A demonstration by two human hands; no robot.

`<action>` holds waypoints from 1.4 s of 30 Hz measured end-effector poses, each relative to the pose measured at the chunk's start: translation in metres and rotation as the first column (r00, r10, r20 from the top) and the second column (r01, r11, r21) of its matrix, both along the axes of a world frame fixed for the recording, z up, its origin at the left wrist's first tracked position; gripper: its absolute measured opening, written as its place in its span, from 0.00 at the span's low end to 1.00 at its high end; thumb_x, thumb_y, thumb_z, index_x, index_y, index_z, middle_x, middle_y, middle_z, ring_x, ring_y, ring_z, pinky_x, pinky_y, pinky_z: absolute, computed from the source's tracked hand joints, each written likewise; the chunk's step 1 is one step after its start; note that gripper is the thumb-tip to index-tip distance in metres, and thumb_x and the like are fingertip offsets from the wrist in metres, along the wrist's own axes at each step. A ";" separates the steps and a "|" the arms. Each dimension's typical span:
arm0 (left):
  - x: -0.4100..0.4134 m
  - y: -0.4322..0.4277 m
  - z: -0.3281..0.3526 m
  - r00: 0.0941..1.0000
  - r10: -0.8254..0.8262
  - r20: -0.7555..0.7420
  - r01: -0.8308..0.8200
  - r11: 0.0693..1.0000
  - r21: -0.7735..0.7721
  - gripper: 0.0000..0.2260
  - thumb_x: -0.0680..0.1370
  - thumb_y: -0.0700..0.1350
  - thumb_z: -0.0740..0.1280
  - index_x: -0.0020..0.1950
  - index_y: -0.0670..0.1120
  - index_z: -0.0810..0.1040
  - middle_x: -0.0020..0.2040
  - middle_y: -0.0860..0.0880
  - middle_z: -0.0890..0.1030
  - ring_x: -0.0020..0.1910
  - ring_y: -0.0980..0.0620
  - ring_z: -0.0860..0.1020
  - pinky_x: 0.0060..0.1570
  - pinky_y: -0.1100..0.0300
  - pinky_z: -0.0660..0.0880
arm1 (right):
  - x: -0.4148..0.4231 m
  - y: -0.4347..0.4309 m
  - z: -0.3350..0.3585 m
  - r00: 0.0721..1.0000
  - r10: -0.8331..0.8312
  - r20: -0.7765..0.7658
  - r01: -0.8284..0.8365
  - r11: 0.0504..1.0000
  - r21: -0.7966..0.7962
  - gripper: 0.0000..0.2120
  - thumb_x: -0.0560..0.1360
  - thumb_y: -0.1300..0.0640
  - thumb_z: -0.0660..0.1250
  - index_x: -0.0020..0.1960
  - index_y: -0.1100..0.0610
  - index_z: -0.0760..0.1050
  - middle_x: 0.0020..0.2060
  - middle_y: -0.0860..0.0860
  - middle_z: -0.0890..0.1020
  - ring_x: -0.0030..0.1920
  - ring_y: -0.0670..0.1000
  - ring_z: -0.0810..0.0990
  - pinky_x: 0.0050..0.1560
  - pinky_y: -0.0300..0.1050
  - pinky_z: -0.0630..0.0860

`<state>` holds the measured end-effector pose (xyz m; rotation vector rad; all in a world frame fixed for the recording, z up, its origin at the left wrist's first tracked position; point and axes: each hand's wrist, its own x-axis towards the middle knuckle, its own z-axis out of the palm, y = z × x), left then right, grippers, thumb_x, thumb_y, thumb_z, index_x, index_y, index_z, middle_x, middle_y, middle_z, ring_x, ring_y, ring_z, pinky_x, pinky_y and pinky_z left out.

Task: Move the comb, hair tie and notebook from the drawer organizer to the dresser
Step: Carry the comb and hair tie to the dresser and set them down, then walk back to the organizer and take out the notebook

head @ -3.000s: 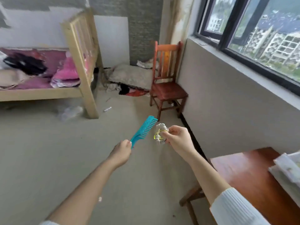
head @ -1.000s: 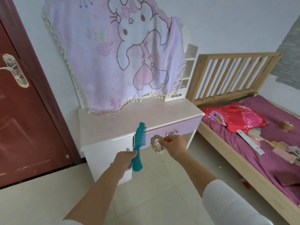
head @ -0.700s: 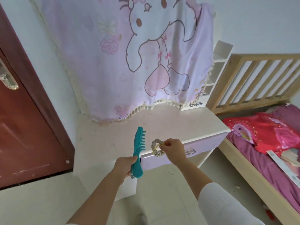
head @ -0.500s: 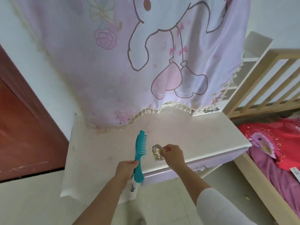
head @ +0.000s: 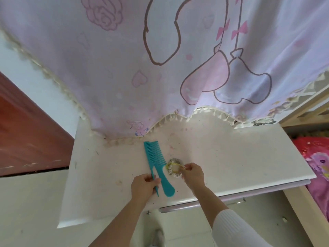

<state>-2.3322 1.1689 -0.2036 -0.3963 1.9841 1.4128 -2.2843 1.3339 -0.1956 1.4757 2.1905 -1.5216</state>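
A teal comb (head: pixel 154 158) lies flat on the white dresser top (head: pixel 231 157), teeth pointing right and handle toward me. My left hand (head: pixel 143 186) grips the thin lower end of the comb near the dresser's front edge. Just right of the comb sits a grey-white hair tie (head: pixel 173 169) with a yellow band, down on the dresser top. My right hand (head: pixel 192 177) pinches its right side. The notebook and the drawer organizer are out of view.
A pink cartoon cloth (head: pixel 160 68) hangs over the back of the dresser, its fringe touching the top. A red-brown door (head: pixel 26 132) stands at the left. Pink and red bedding (head: pixel 316 161) lies at the right. A lilac drawer front (head: pixel 231 199) shows under the dresser's edge.
I have come close to the dresser. Both hands have lowered from the air onto its top, so the comb and hair tie now rest on the surface.
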 end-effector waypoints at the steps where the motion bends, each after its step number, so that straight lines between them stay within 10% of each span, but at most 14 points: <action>1: 0.000 -0.002 -0.001 1.000 -0.001 -0.021 0.000 1.000 -0.031 0.06 0.69 0.39 0.75 0.45 0.41 0.82 0.37 0.43 0.83 0.35 0.45 0.81 0.45 0.48 0.82 | 0.000 0.000 -0.001 1.000 0.013 0.004 -0.013 1.000 0.004 0.09 0.71 0.56 0.71 0.48 0.58 0.76 0.43 0.56 0.82 0.46 0.57 0.81 0.48 0.50 0.78; 8: 0.000 -0.012 0.002 0.983 -0.108 -0.147 0.072 0.970 -0.231 0.13 0.68 0.45 0.76 0.50 0.45 0.78 0.41 0.47 0.82 0.41 0.45 0.82 0.46 0.46 0.81 | 0.000 -0.007 0.000 1.000 0.017 0.001 -0.017 0.999 0.046 0.14 0.71 0.55 0.71 0.53 0.60 0.74 0.39 0.50 0.77 0.38 0.49 0.75 0.35 0.39 0.70; 14: 0.000 -0.020 0.010 0.968 -0.197 -0.155 0.151 0.952 -0.267 0.12 0.68 0.48 0.74 0.47 0.47 0.77 0.40 0.51 0.79 0.39 0.45 0.81 0.46 0.48 0.81 | 0.012 -0.017 0.012 0.999 0.044 0.010 -0.045 0.995 0.089 0.25 0.71 0.54 0.71 0.64 0.60 0.70 0.57 0.56 0.77 0.55 0.54 0.76 0.49 0.42 0.69; 24: 0.015 -0.027 0.066 0.762 -0.494 -0.419 0.392 0.866 -0.309 0.09 0.73 0.46 0.69 0.52 0.45 0.79 0.46 0.47 0.82 0.36 0.53 0.76 0.32 0.67 0.67 | 0.083 -0.063 0.076 0.990 0.027 -0.136 0.010 0.964 0.267 0.17 0.72 0.54 0.69 0.60 0.57 0.74 0.52 0.51 0.79 0.48 0.48 0.74 0.47 0.40 0.68; 30: 0.116 -0.042 0.090 0.486 -0.662 -0.571 0.655 0.708 -0.264 0.09 0.75 0.42 0.65 0.53 0.43 0.79 0.50 0.45 0.83 0.50 0.46 0.80 0.46 0.61 0.70 | 0.211 -0.124 0.104 0.963 -0.204 -0.177 0.256 0.900 0.354 0.15 0.73 0.54 0.67 0.58 0.57 0.75 0.51 0.51 0.79 0.47 0.49 0.75 0.46 0.38 0.68; 35: 0.214 -0.040 0.127 0.088 -0.746 -0.660 0.843 0.409 -0.349 0.11 0.76 0.42 0.64 0.57 0.42 0.79 0.54 0.43 0.82 0.54 0.45 0.79 0.53 0.55 0.74 | 0.343 -0.176 0.137 0.876 -0.450 -0.174 0.481 0.787 0.387 0.17 0.74 0.52 0.67 0.60 0.57 0.74 0.51 0.50 0.78 0.48 0.48 0.75 0.47 0.40 0.69; 42: 0.385 -0.038 0.181 -0.285 -0.582 -0.762 0.918 0.062 -0.391 0.11 0.75 0.40 0.63 0.55 0.42 0.78 0.53 0.42 0.79 0.52 0.43 0.79 0.52 0.53 0.75 | 0.516 -0.258 0.176 0.621 -0.746 -0.239 0.750 0.477 0.459 0.16 0.72 0.52 0.67 0.58 0.57 0.75 0.54 0.52 0.79 0.52 0.51 0.76 0.49 0.41 0.70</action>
